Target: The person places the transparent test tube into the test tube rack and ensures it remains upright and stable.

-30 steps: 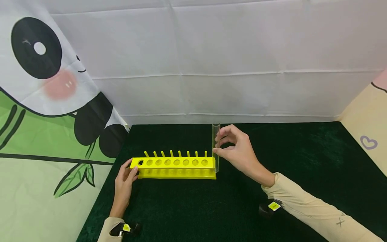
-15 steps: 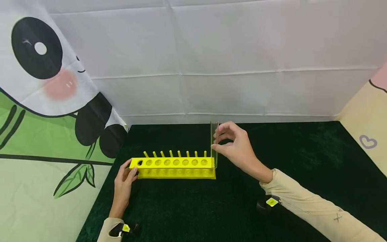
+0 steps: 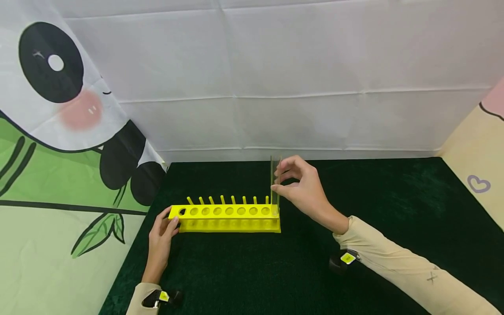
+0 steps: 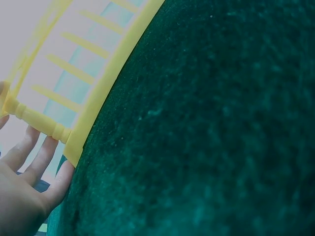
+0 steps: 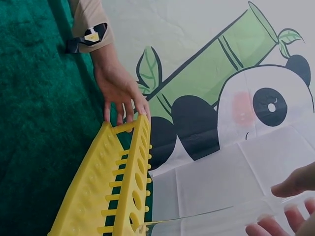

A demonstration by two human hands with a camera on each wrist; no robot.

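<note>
A yellow test tube rack lies crosswise on the dark green cloth, with a row of round holes on top and several pegs along its back. My left hand grips its left end, thumb in front and fingers round the end post in the left wrist view. A clear, empty-looking test tube stands upright over the rack's right end, pinched between the thumb and fingers of my right hand. In the right wrist view, the lower end of this tube meets the rack at the hole nearest the camera.
Green cloth covers the table. Behind it hangs a creased white sheet. A panda-printed sheet borders the left side, a cream sheet the right.
My right hand has moved left and slightly up with the test tube, from beside the rack's right end to over it. The left hand and rack stay nearly still.
</note>
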